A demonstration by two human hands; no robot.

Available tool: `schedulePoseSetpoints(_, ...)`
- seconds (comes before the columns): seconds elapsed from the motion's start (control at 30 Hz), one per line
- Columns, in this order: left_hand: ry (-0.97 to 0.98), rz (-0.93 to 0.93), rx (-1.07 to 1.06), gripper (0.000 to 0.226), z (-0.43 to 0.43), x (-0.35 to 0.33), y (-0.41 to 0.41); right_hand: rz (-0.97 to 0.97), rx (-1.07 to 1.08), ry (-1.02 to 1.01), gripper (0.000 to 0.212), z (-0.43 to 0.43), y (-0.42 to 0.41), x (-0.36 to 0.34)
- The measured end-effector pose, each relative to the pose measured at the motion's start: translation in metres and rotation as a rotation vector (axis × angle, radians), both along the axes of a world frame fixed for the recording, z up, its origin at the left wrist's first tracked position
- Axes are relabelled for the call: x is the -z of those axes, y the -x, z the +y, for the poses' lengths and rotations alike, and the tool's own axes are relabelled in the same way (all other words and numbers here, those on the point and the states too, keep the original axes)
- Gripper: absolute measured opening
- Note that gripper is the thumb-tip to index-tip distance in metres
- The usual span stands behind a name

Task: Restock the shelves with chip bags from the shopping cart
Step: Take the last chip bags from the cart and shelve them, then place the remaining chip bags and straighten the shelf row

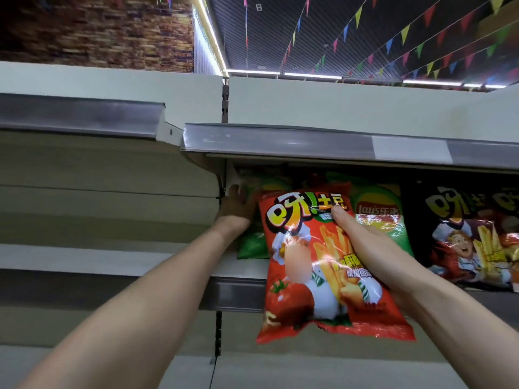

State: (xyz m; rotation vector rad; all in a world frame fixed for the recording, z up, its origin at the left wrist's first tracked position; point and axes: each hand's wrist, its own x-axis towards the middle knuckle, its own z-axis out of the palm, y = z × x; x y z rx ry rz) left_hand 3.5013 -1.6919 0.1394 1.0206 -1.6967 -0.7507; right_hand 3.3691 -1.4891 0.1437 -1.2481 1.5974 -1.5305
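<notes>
Red chip bag (323, 265) gripped by right hand (373, 248), thumb laid across front. Green chip bag (252, 245) on shelf (241, 293) touched by left hand (236, 204), fingers hidden; grasp cannot be told.

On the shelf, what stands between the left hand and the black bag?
In the head view, green chip bags stand there, partly hidden behind the red bag that the right hand holds.
</notes>
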Motion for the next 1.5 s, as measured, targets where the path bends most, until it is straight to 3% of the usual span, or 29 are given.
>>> schedulePoseSetpoints(0.1,-0.009,0.131,-0.05,0.058,0.016,-0.014,-0.017,-0.018,0.069,0.003,0.048,-0.021,-0.002,-0.007)
schedulePoseSetpoints(0.2,-0.358,0.153,0.314,0.067,0.042,-0.016,-0.031,-0.064,0.112,0.02,0.049,-0.05,-0.01,-0.015)
schedulePoseSetpoints(0.27,-0.401,0.129,0.433,0.059,0.053,-0.014,-0.033,-0.072,0.129,0.052,0.062,-0.067,-0.019,-0.021)
schedulePoseSetpoints(0.4,-0.282,0.214,0.251,0.045,0.058,-0.007,-0.027,-0.075,0.117,0.085,0.091,-0.083,-0.027,-0.018)
schedulePoseSetpoints(0.53,-0.283,0.221,0.24,0.054,0.064,0.001,-0.021,0.027,0.172,0.048,0.069,-0.079,-0.024,0.002)
schedulePoseSetpoints(0.6,-0.261,0.201,0.181,0.059,0.07,0.005,-0.015,0.06,0.184,0.054,0.074,-0.077,-0.026,0.011)
schedulePoseSetpoints(0.77,-0.102,0.086,-0.028,0.042,0.078,0.014,-0.009,0.15,0.235,0.135,0.081,-0.076,-0.03,0.026)
schedulePoseSetpoints(0.93,-0.075,0.03,-0.009,0.047,0.078,0.017,-0.007,0.18,0.302,0.163,0.054,-0.077,-0.025,0.028)
schedulePoseSetpoints(1.17,-0.008,-0.023,-0.057,0.046,0.077,0.019,-0.005,0.206,0.314,0.193,0.034,-0.078,-0.025,0.03)
schedulePoseSetpoints(1.27,0.012,-0.032,-0.078,0.063,0.078,0.019,-0.004,0.316,0.351,0.18,0.029,-0.075,-0.026,0.03)
schedulePoseSetpoints(1.33,0.09,-0.025,-0.12,0.066,0.083,0.018,-0.005,0.487,0.411,0.203,0.028,-0.071,-0.027,0.032)
schedulePoseSetpoints(1.43,0.399,-0.227,-0.28,0.048,0.089,0.015,-0.004,0.822,0.539,0.362,0.031,-0.062,-0.023,0.031)
schedulePoseSetpoints(1.5,0.558,-0.423,-0.302,0.055,0.091,0.013,0.003,0.944,0.544,0.532,0.038,-0.055,-0.015,0.023)
